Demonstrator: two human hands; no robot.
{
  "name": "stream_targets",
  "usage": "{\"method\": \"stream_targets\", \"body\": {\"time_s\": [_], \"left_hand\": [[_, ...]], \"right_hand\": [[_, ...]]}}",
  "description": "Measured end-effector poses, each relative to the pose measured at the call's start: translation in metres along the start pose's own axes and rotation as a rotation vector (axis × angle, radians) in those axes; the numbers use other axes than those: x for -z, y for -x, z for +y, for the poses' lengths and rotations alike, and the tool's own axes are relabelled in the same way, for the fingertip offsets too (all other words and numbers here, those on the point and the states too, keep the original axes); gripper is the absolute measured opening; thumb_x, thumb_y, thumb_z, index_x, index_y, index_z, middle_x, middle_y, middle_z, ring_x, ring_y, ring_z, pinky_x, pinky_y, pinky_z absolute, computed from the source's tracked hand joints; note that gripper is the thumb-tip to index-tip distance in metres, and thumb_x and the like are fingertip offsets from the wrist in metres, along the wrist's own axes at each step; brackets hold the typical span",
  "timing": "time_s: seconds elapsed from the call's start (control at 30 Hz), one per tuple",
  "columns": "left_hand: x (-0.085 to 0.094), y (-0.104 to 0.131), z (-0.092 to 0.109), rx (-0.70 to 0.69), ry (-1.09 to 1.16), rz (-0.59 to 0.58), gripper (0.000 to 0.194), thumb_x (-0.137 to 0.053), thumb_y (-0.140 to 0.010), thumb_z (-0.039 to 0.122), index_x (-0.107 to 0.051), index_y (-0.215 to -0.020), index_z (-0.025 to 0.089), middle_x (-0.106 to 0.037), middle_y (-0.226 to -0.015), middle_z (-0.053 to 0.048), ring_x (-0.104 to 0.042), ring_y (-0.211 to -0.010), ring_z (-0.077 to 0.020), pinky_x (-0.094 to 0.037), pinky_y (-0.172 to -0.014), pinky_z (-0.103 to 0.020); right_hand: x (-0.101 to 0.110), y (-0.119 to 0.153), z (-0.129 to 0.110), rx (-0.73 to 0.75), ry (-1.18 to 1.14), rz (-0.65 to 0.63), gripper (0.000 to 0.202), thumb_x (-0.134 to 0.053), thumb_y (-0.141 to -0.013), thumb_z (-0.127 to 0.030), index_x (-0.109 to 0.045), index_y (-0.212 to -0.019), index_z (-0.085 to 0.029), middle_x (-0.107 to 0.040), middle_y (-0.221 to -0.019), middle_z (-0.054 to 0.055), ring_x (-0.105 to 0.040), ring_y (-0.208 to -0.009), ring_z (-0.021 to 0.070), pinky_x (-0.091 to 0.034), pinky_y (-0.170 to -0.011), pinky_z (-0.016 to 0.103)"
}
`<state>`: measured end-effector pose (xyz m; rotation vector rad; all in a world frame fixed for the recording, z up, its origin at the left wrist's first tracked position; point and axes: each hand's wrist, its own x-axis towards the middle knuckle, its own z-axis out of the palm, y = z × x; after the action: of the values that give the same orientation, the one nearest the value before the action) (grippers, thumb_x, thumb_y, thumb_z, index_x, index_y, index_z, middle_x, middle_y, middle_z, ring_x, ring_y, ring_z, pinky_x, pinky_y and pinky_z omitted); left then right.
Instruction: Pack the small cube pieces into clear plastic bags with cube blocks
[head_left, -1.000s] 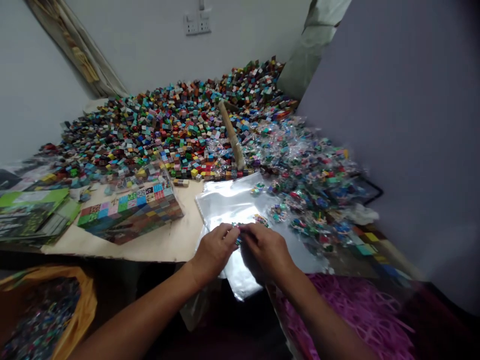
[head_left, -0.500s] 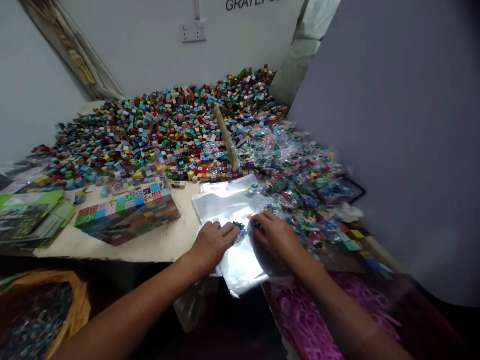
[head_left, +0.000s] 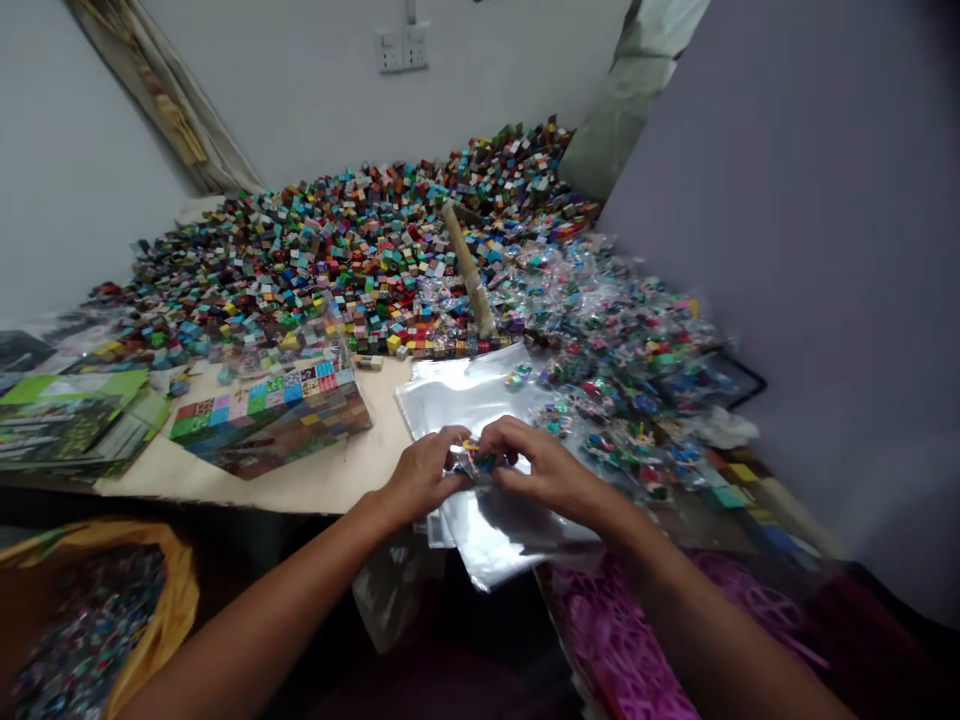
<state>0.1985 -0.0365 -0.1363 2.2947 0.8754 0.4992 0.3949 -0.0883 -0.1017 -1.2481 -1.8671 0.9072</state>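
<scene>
My left hand point(head_left: 427, 472) and my right hand point(head_left: 536, 462) meet over a stack of clear plastic bags point(head_left: 480, 540). Between their fingertips is a small clear packet of colourful pieces point(head_left: 480, 460), with yellow, blue and green showing. Both hands pinch it, the left at its left side and the right at its right. The fingers hide part of the packet, and the pieces are too small to make out. Similar small packets point(head_left: 517, 375) lie on the far part of the bags.
Behind is a heap of small coloured cubes point(head_left: 300, 240) with a wooden stick point(head_left: 469, 270) on it. Packets point(head_left: 630, 350) pile up at right. A printed box point(head_left: 274, 415) and green printed sheets point(head_left: 75, 420) lie left. Below are an orange sack point(head_left: 184, 590) and pink strips point(head_left: 622, 640).
Both hands have lifted from the bags and drawn together, now pinching the packet between them. The whole view has shifted slightly.
</scene>
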Motion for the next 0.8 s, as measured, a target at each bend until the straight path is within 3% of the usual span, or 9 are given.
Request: {"method": "stream_targets", "body": {"time_s": [0.1, 0.23, 0.4, 0.6, 0.8], "left_hand": [[0.002, 0.000, 0.000, 0.080, 0.158, -0.041, 0.065, -0.066, -0.073, 0.026, -0.034, -0.130, 0.027, -0.063, -0.116, -0.005, -0.063, -0.084, -0.0180, -0.049, -0.079, -0.033], [0.004, 0.000, 0.000, 0.008, 0.179, -0.070, 0.069, -0.065, -0.072, 0.028, -0.032, -0.133, 0.026, -0.059, -0.122, -0.007, -0.062, -0.097, -0.0218, -0.048, -0.086, -0.036], [0.002, 0.011, -0.002, -0.146, 0.055, 0.008, 0.057, -0.065, -0.077, 0.032, -0.038, -0.127, 0.023, -0.060, -0.117, -0.008, -0.060, -0.100, -0.0218, -0.048, -0.084, -0.035], [-0.004, 0.020, -0.002, -0.307, -0.126, 0.155, 0.023, -0.046, -0.093, 0.031, -0.052, -0.112, 0.020, -0.061, -0.121, -0.010, -0.060, -0.100, -0.0190, -0.048, -0.083, -0.034], [-0.011, 0.024, 0.016, -0.291, -0.543, 0.414, 0.009, -0.055, -0.088, 0.025, -0.062, -0.092, 0.021, -0.068, -0.096, -0.005, -0.057, -0.085, -0.0196, -0.042, -0.071, -0.034]], "right_hand": [[-0.003, -0.002, 0.008, 0.031, 0.010, -0.036, 0.019, -0.052, -0.069, -0.012, -0.059, -0.085, -0.020, -0.055, -0.084, 0.002, -0.051, -0.072, 0.0144, -0.040, -0.066, 0.027], [-0.003, -0.004, 0.006, 0.049, 0.005, -0.111, 0.025, -0.050, -0.068, -0.009, -0.062, -0.086, -0.020, -0.059, -0.090, 0.003, -0.055, -0.082, 0.0171, -0.041, -0.073, 0.029], [-0.003, -0.008, -0.002, -0.073, 0.022, -0.112, 0.031, -0.048, -0.064, -0.006, -0.062, -0.087, -0.020, -0.058, -0.085, 0.001, -0.053, -0.074, 0.0147, -0.041, -0.068, 0.027], [-0.005, -0.006, 0.000, -0.204, -0.031, -0.110, 0.026, -0.053, -0.068, -0.014, -0.057, -0.094, -0.019, -0.054, -0.073, -0.002, -0.050, -0.066, 0.0130, -0.039, -0.061, 0.024], [0.002, -0.005, 0.003, -0.183, -0.140, -0.163, 0.025, -0.055, -0.070, -0.022, -0.061, -0.094, -0.018, -0.056, -0.081, 0.001, -0.052, -0.069, 0.0135, -0.042, -0.064, 0.026]]}}
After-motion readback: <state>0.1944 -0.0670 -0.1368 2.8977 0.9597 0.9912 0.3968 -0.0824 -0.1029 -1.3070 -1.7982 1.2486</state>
